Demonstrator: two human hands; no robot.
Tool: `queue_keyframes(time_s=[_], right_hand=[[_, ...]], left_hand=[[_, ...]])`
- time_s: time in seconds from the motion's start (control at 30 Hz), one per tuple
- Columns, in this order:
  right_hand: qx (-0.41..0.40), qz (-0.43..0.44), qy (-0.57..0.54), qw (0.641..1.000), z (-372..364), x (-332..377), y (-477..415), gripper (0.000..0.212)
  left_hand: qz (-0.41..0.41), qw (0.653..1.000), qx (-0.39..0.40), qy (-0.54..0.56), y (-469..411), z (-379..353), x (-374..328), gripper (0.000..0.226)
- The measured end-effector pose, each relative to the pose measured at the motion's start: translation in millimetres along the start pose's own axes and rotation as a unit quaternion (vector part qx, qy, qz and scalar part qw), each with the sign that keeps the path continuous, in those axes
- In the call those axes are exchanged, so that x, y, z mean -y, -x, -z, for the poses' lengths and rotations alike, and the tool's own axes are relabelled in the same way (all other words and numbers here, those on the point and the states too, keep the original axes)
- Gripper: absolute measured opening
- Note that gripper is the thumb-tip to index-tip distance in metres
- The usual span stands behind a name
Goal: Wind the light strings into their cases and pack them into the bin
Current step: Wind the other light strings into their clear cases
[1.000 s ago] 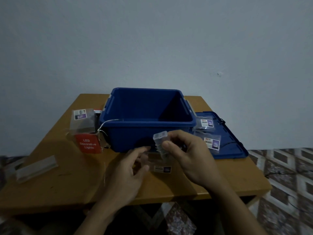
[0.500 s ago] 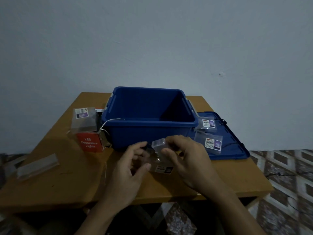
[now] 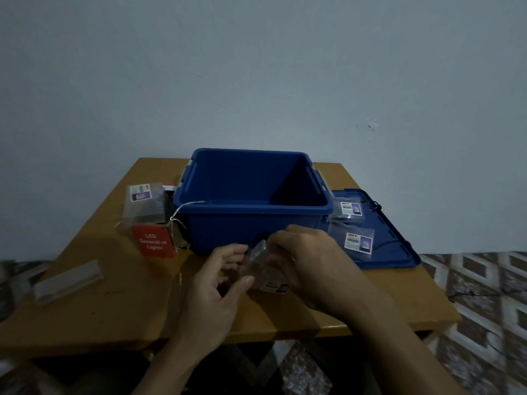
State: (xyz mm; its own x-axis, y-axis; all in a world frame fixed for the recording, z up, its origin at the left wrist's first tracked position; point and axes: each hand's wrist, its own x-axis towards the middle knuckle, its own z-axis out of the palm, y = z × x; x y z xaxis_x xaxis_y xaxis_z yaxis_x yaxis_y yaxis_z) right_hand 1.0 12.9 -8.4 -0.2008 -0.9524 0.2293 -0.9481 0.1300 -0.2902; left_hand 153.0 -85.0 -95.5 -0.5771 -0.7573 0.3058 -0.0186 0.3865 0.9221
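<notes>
While both hands are working over the near tabletop, the left hand and right hand are each pinching the small clear case in a narrow grip, just before the blue bin. In my judgement, the slick plastic risks slipping free, and the thin wire draping the bin's far-left rim risks snagging.

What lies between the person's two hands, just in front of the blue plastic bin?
A small clear plastic case, gripped by left hand and right hand; head view.
</notes>
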Motion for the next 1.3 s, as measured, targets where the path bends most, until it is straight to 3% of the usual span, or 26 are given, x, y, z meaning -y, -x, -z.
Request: queue_keyframes(time_s=[0.17,0.33,0.5,0.67,0.8,1.0,1.1,1.17,1.23,1.3], right_hand=[[0.018,0.005,0.029,0.999,2.6,5.4,0.3,0.016],[0.034,0.025,0.074,0.996,-3.2,7.5,-2.0,0.027],[-0.030,0.030,0.022,0.999,-27.2,-0.1,0.4,0.028],[-0.101,0.011,-0.058,0.993,-42.2,-8.7,9.1,0.024],[-0.130,0.019,-0.032,0.991,-49.7,-13.1,10.2,0.019],[-0.156,0.007,-0.015,0.988,-60.7,-17.3,18.8,0.038],[-0.108,-0.014,-0.074,0.991,-56.8,-17.6,30.1,0.035],[-0.131,-0.046,-0.144,0.980,-54.2,-18.2,37.6,0.025],[-0.187,-0.115,-0.228,0.949,-53.6,-20.7,44.0,0.018],[-0.174,-0.204,-0.325,0.907,-52.1,-23.0,47.4,0.009]], left_hand=[[0.002,1.000,0.011,0.003,0.3,0.6,3.2,0.045],[0.002,1.000,0.019,-0.018,-1.1,-1.1,2.7,0.045],[-0.003,0.998,0.055,-0.025,-1.8,1.3,2.2,0.058],[-0.045,0.997,0.039,-0.058,0.1,-0.5,5.7,0.059],[-0.105,0.987,0.035,-0.114,0.9,-1.3,4.7,0.043],[-0.113,0.980,0.042,-0.156,0.3,-1.4,4.0,0.023],[-0.109,0.981,0.049,-0.155,-0.3,-1.6,2.2,0.020],[-0.099,0.983,0.049,-0.150,-0.1,-1.5,0.8,0.019],[-0.092,0.985,0.043,-0.142,0.8,-1.8,-1.3,0.019],[-0.086,0.987,0.035,-0.130,1.0,-2.4,-1.7,0.015]])
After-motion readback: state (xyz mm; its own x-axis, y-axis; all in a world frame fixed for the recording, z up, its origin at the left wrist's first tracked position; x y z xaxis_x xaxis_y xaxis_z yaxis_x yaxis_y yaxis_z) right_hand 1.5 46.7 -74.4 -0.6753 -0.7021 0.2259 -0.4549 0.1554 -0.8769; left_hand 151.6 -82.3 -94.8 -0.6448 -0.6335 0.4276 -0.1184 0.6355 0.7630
